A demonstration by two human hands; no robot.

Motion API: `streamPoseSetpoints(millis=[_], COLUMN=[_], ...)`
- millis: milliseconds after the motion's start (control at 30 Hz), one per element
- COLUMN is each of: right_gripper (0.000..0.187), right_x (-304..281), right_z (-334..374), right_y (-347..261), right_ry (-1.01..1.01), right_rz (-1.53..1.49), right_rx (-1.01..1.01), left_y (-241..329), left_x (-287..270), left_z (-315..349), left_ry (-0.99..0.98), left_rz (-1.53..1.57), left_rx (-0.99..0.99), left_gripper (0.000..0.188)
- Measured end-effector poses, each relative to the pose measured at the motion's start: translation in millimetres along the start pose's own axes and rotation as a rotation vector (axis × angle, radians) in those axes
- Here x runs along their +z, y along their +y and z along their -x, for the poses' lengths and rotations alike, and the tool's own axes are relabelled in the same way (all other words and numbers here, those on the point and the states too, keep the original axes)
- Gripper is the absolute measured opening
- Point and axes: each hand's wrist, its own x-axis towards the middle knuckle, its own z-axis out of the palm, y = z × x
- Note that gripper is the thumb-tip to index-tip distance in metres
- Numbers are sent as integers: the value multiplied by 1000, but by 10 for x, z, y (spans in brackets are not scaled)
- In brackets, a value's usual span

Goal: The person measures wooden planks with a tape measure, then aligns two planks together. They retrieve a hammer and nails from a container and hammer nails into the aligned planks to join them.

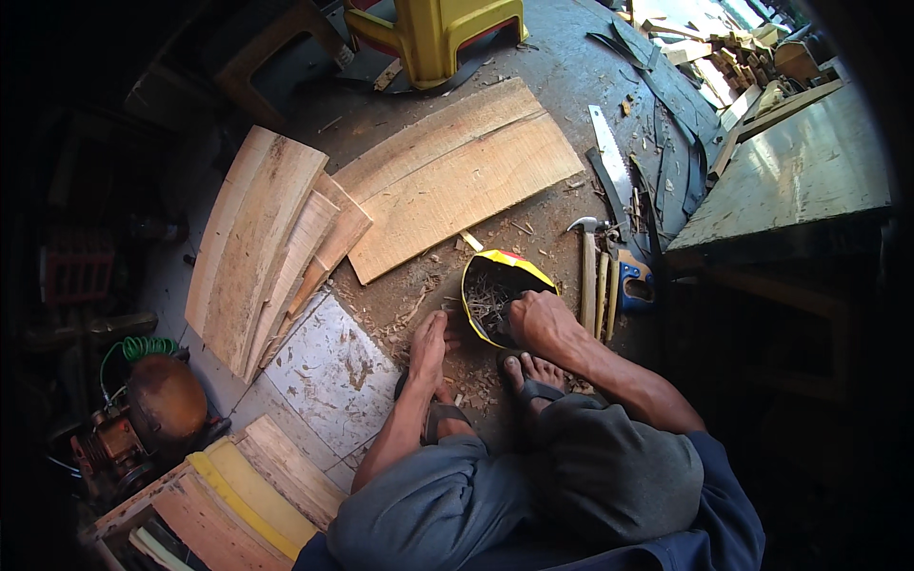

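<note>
Two hands are in view. The right hand (547,319) reaches into a yellow-rimmed bag (515,258) on the floor (545,226); its fingertips are hidden, so its grip cannot be told. The left hand (428,347) is half open, just left of the bag, nothing visible in it. Assessment: picking from the nails (487,303) appears unfinished; many remain. Boards (466,181) lie unjoined, the hammer (588,271) unheld.

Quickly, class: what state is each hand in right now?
Left hand: loosely open, nothing visible held.
Right hand: fingers inside the round yellow-rimmed container of thin metal nails; grip hidden.
</note>
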Motion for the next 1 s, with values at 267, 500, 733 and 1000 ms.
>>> streamPoseSetpoints(millis=[267,500,733,1000], right_gripper=[32,45,29,23], right_x=[312,323,259,472], right_z=[-475,-457,149,670], right_y=[-70,12,810,1381], right_ry=[276,322,287,382], right_rz=[-257,-326,124,180], right_rx=[236,237,212,349], left_y=[-72,-385,-287,-273], left_x=[143,131,962,793], left_z=[5,-365,-39,-443], left_ry=[-37,-196,-570,-522], left_rz=[-63,-119,-45,-325], left_rx=[28,250,-14,234], left_gripper=[49,68,79,64])
